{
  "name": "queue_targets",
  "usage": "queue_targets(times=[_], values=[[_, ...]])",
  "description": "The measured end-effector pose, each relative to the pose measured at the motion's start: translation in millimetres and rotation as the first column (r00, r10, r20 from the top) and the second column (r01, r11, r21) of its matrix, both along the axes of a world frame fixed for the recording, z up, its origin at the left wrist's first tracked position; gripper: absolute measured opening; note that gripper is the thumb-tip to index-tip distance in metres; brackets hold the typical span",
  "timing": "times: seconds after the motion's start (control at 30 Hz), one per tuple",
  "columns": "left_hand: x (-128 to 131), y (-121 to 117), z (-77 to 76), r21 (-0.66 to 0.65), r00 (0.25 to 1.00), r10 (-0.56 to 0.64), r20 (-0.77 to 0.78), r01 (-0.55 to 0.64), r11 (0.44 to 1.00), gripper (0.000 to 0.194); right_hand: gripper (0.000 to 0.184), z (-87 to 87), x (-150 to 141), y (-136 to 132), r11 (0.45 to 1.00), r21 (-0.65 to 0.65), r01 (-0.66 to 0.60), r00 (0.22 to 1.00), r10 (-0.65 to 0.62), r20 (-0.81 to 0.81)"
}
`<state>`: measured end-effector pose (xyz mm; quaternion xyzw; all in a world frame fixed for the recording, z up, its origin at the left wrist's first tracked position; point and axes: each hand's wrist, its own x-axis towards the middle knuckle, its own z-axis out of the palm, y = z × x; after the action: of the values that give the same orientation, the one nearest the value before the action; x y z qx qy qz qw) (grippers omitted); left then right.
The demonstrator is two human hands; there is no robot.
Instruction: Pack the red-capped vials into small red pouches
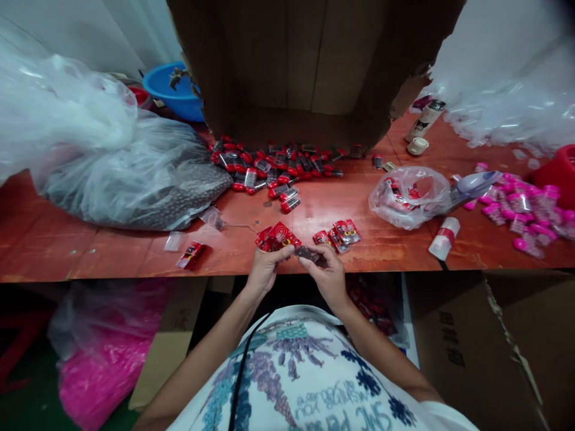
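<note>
My left hand (264,269) is closed, its thumb lying over the lower edge of some red printed cards (282,232) at the table's front edge. My right hand (329,275) pinches a small dark see-through piece (309,256), whose left end meets my left thumb. The fingers under both hands are mostly hidden. Just beyond my right hand lie several red printed packets (344,233). A single red packet (191,255) rests off to the left. Farther back is a heap of small clear-and-dark containers with red caps (278,164).
A large cardboard box (305,60) opens toward me behind the heap. On the left bulges a plastic sack (135,173) of dark pieces. A plastic bag (408,197) with red packets, a white-and-red roll (444,238) and pink containers (523,206) are to the right.
</note>
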<state>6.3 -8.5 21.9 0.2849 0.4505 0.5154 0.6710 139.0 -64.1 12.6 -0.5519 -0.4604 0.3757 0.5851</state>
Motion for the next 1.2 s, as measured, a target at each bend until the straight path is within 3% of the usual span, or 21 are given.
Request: queue_targets(times=[0.13,0.2,0.3,0.53,0.67,0.8,0.97,1.07,1.2], values=[[0.9,-2.9,0.0,-0.012,0.999,0.026,0.048,-0.025,1.000,0.025,0.030,-2.3,-7.1,-2.0,0.990,-0.128,-0.062,0.957,0.023,-0.288],[3.3,-5.8,0.0,-0.009,0.996,0.052,0.067,-0.052,0.999,0.024,0.032,-2.5,-9.5,-2.6,0.987,-0.148,-0.070,0.938,0.015,-0.347],[6.6,-10.1,2.1,0.010,0.997,0.064,0.045,-0.065,0.998,0.023,0.031,-2.8,-10.4,-3.1,0.989,-0.131,-0.063,0.947,0.018,-0.320],[8.3,-14.3,9.1,0.020,1.000,-0.013,-0.009,0.013,1.000,0.021,0.026,-5.1,-8.4,-1.1,0.999,-0.041,0.026,0.999,-0.027,-0.021],[5.3,-11.9,9.3,-0.033,0.997,-0.075,0.035,0.076,0.997,0.025,0.037,-8.0,-3.7,3.0,0.984,-0.155,-0.094,0.977,0.061,-0.202],[2.3,-9.2,5.0,-0.059,0.998,-0.044,0.040,0.046,0.997,0.028,0.054,-12.5,5.4,4.1,0.949,-0.177,-0.263,0.935,0.205,-0.291],[8.8,-14.5,-5.7,-0.128,0.981,-0.186,0.063,0.193,0.973,0.023,0.046,-19.0,8.3,5.0,0.950,-0.157,-0.271,0.934,0.220,-0.282],[12.4,-17.5,-10.8,-0.140,0.971,-0.214,0.104,0.227,0.964,0.022,0.042,-23.3,11.9,7.1,0.951,-0.185,-0.247,0.954,0.206,-0.217],[6.5,-14.2,-15.6,-0.240,0.978,-0.131,0.161,0.168,0.956,0.025,0.039,-27.0,37.2,11.0,0.990,-0.142,-0.025,0.987,0.047,0.153]])
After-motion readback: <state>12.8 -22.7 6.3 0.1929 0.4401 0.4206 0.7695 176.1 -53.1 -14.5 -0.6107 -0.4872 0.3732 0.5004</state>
